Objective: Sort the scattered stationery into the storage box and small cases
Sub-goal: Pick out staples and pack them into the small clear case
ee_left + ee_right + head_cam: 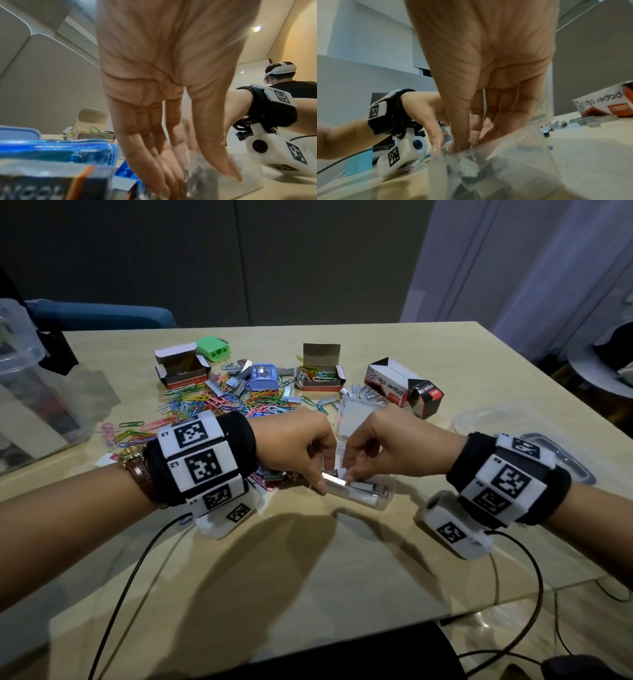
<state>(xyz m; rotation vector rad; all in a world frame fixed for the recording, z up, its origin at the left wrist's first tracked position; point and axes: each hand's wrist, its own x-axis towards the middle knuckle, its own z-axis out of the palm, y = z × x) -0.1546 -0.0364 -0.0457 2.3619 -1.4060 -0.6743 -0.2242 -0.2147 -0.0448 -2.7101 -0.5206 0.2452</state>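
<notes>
Two hands at one small clear plastic case (368, 495) near the table's (308, 577) front edge. Left hand (296, 445): fingers curled, thumb tip pinching a silver staple strip (337, 476) at the case's left end. Strip's long axis: left to right, along the case. Right hand (394, 445): fingers curled onto the same strip from the right, directly over the case opening. Judged nearer for seating the strip: right hand. Loose coloured paper clips (212, 402) lying well behind, towards the far edge.
</notes>
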